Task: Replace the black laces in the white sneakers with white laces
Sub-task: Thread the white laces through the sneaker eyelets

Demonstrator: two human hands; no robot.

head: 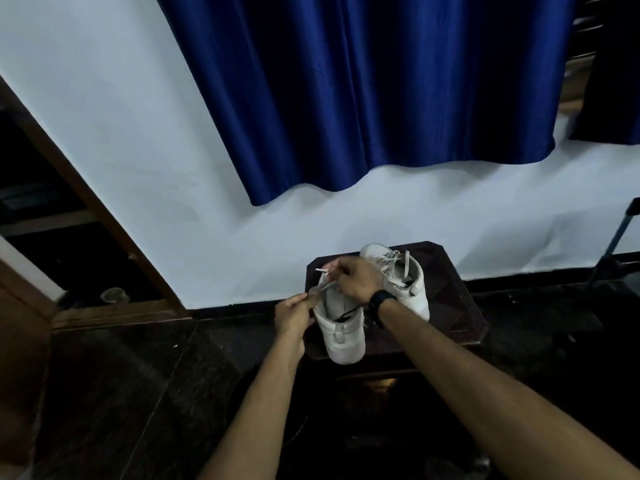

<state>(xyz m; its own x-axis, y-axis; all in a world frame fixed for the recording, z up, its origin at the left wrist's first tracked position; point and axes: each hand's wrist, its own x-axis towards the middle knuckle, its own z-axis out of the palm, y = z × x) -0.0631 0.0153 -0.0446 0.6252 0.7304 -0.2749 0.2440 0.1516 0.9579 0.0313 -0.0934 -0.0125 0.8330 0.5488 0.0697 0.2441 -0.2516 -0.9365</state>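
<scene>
- Standing heel-toward-camera on a small dark table (460, 306): near sneaker (341, 336), white, high-topped, with a black lace (348, 312) visible inside its opening.
- Left hand (294, 315) is at the shoe's left upper edge, fingers curled and pinching a white lace (325, 286).
- Right hand (356, 278), with a black watch (379, 303) on its wrist, is above the opening, fingers closed on the same lace; its tip (322, 270) sticks out leftward.
- Second sneaker (401, 278) stands just behind, already carrying pale laces.
</scene>
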